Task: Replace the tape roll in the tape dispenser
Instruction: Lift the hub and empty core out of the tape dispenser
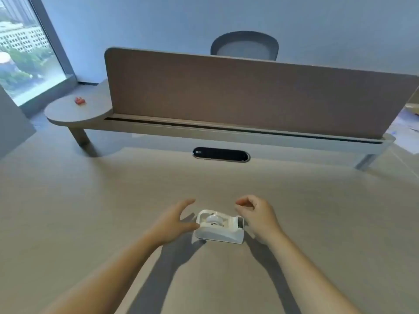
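A white tape dispenser (219,226) stands on the beige desk (90,211), its cutter end pointing right. Inside its well sits a white hub or roll (212,219); blur hides how much tape is on it. My left hand (174,220) is at the dispenser's left end, fingers spread, thumb touching its side. My right hand (256,215) hovers beside the cutter end with fingers loosely curled and nothing in it. No spare tape roll is in view.
A brown divider panel (244,94) on a raised shelf closes the desk's far side. A black cable port (221,153) lies in the desk ahead. A small red object (80,101) rests on the shelf's round left end. Papers (405,130) lie far right.
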Tool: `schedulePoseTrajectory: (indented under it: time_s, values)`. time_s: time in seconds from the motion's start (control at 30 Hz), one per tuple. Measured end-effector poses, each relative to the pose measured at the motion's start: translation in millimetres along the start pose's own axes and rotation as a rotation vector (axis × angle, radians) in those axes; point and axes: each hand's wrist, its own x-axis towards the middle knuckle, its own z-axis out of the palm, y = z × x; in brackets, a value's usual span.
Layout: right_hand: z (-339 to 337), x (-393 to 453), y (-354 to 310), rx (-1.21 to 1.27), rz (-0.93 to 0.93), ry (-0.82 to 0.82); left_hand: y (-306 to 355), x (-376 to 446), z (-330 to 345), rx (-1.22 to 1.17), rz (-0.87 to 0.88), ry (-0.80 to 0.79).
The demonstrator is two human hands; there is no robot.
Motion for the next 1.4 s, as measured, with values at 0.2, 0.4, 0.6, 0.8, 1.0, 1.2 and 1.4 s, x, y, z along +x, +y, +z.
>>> schedulePoseTrajectory:
  time_s: [0.2, 0.4, 0.6, 0.8, 1.0, 1.2, 1.4]
  values:
    - [31, 6, 21, -0.219, -0.047, -0.072, -18, 15, 19, -0.088, -0.043, -0.055]
    - [39, 10, 28, -0.298, -0.064, -0.088, -23, 32, 27, -0.094, -0.021, -0.079]
    - [42, 13, 29, -0.377, -0.089, -0.120, -24, 37, 25, -0.055, -0.036, -0.057]
    - [48, 14, 30, -0.417, -0.194, -0.089, -19, 37, 26, -0.041, -0.036, -0.040]
    - [52, 9, 31, -0.385, -0.273, -0.024, -19, 34, 28, -0.057, -0.020, -0.035]
    - [48, 10, 37, -0.256, -0.288, -0.020, -19, 32, 31, -0.047, -0.019, -0.037]
    - [33, 12, 32, -0.017, -0.246, 0.062, -10, 30, 29, 0.062, 0.001, -0.012]
